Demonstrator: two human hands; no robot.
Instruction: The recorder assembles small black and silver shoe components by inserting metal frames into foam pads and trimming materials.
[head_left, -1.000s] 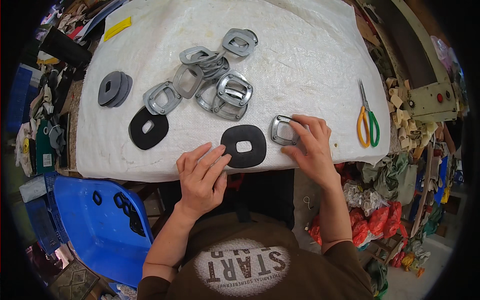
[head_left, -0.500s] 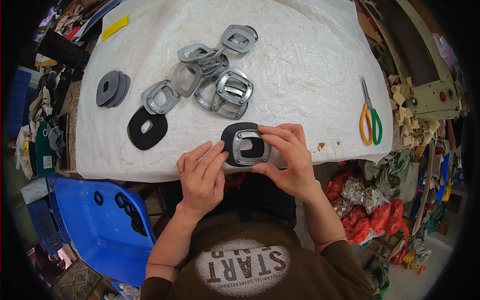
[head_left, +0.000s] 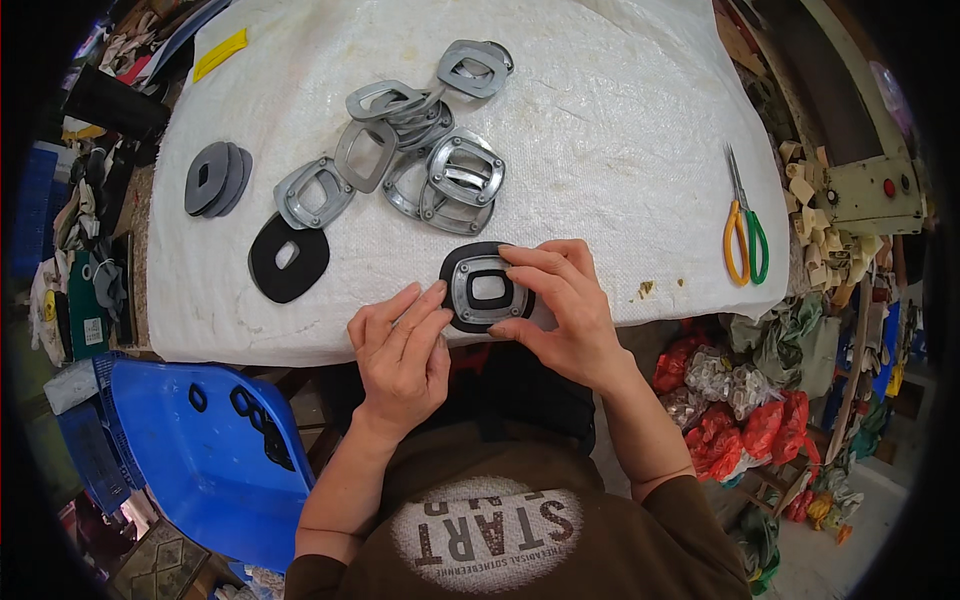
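Note:
A silvery metal frame (head_left: 466, 308) with rounded corners lies on a black pad (head_left: 449, 262) near the table's front edge. The pad's dark rim shows around the frame, and the two openings roughly line up. My right hand (head_left: 565, 310) spans the frame's right side, with its thumb below and fingers above, closed on it. My left hand (head_left: 400, 350) has its fingertips against the left edge of pad and frame; its thumb is partly hidden. Further left is another black pad (head_left: 305, 270), its top edge under a loose metal frame (head_left: 335, 205). Several more metal frames (head_left: 368, 152) are heaped beyond.
A white woven sheet (head_left: 620, 150) covers the table. Grey pads (head_left: 207, 180) are stacked at the left, near a yellow strip (head_left: 220, 55). Scissors (head_left: 737, 235) with orange and green handles lie at the right. A blue tub (head_left: 190, 450) holding black rings stands below left.
The metal frame has shifted left on the black pad and now sits more centrally over it, moved by my right hand. My left hand has stayed at the pad's left edge.

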